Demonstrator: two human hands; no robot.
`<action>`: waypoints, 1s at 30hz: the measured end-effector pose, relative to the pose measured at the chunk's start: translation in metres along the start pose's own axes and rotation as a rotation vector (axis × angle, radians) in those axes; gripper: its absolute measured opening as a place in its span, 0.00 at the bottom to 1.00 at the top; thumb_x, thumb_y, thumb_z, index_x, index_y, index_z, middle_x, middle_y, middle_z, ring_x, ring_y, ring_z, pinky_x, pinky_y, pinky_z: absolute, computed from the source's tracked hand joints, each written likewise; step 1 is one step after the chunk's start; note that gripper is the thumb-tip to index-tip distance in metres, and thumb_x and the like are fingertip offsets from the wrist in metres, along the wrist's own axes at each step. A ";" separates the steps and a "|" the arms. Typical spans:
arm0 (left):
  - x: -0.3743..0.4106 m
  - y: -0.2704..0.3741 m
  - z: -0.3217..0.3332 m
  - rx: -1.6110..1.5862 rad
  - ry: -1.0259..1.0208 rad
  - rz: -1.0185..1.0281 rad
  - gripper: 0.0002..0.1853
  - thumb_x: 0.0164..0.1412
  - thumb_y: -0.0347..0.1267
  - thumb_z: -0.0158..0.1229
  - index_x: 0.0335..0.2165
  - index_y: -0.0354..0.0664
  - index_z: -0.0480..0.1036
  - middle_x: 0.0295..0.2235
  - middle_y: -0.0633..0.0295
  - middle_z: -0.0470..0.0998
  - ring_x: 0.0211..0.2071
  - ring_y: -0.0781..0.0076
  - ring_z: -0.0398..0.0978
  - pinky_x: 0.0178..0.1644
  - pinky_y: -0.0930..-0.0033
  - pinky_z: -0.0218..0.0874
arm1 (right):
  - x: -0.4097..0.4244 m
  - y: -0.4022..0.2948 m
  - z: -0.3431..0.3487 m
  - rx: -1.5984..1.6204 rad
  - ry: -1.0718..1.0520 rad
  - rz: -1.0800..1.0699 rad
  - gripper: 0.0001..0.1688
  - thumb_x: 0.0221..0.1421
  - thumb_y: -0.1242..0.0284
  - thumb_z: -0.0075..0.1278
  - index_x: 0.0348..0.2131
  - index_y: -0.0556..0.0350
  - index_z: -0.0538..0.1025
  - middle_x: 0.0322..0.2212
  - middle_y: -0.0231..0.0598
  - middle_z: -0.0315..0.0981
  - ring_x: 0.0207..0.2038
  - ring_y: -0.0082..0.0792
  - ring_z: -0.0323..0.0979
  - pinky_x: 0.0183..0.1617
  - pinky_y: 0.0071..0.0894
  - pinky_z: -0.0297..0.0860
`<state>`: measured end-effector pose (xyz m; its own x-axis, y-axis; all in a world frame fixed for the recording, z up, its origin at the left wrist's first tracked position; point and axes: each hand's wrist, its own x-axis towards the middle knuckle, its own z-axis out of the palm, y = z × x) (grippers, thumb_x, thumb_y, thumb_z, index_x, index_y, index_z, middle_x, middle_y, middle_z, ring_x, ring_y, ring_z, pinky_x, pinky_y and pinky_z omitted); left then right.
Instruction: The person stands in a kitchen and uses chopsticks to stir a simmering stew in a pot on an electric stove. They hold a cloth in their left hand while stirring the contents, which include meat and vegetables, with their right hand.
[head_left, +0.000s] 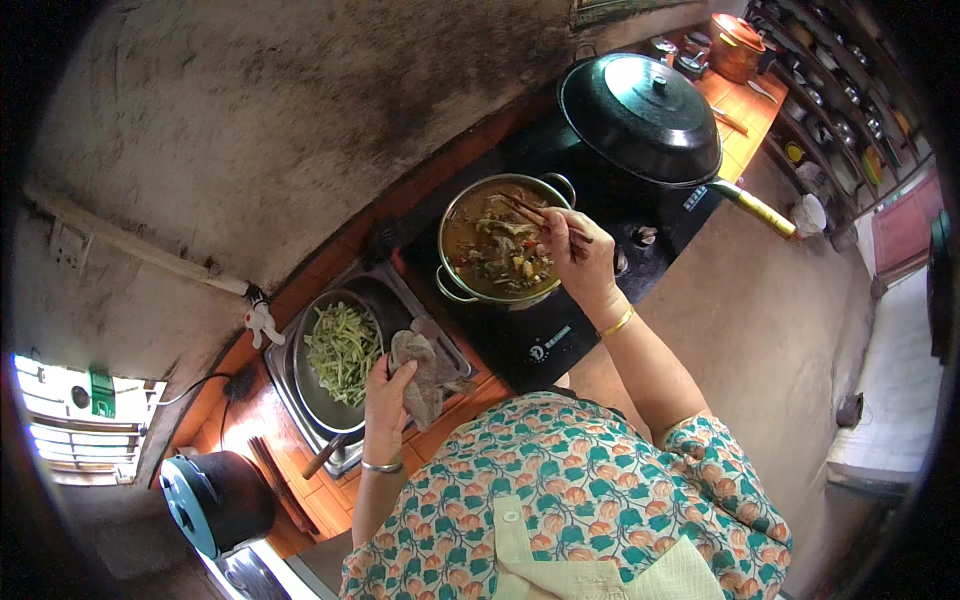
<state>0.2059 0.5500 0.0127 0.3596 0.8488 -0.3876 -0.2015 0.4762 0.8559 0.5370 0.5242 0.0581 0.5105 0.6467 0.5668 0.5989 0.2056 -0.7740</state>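
My right hand (581, 259) grips a pair of wooden chopsticks (529, 211), and their tips reach into a steel two-handled pot (455, 196). Brown broth with pieces of food (504, 251) fills the pot, which stands on a black gas cooktop (495, 341). Lower left, my left hand (388, 401) holds a crumpled grey-brown cloth (416, 367). Beside that hand, sliced green vegetables (341, 349) lie in a frying pan (319, 382) set over a steel-rimmed sink or stove unit. The pan's wooden handle (321, 459) points toward me.
A large black lidded wok (637, 120) covers the cooktop's far right, its long handle (757, 210) jutting over the floor. A red lidded pot (735, 49) and a knife (729, 120) sit on the wooden counter. Left are dark sticks (281, 484) and a rice cooker (225, 491).
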 end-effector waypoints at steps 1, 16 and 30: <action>0.001 -0.001 -0.001 0.025 -0.011 0.001 0.18 0.58 0.22 0.56 0.48 0.30 0.68 0.42 0.56 0.76 0.40 0.69 0.76 0.46 0.68 0.68 | 0.001 0.008 0.004 0.021 -0.013 0.017 0.09 0.61 0.74 0.49 0.36 0.63 0.76 0.29 0.50 0.77 0.29 0.44 0.77 0.32 0.31 0.72; 0.001 0.003 0.001 0.049 0.004 -0.005 0.18 0.58 0.23 0.56 0.48 0.28 0.68 0.42 0.56 0.76 0.41 0.70 0.76 0.45 0.69 0.68 | -0.018 -0.031 -0.002 0.384 -0.194 0.357 0.13 0.63 0.71 0.48 0.35 0.66 0.77 0.23 0.36 0.78 0.25 0.21 0.77 0.27 0.20 0.74; 0.003 -0.004 -0.011 0.055 -0.012 0.020 0.19 0.59 0.23 0.55 0.49 0.31 0.67 0.43 0.57 0.76 0.42 0.68 0.76 0.47 0.66 0.68 | -0.018 -0.033 0.000 0.326 -0.209 0.327 0.12 0.63 0.71 0.47 0.36 0.64 0.76 0.21 0.38 0.79 0.25 0.23 0.79 0.27 0.18 0.73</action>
<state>0.1976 0.5532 0.0045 0.3670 0.8550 -0.3665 -0.1581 0.4456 0.8811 0.5078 0.5053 0.0736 0.4851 0.8417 0.2372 0.1875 0.1649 -0.9683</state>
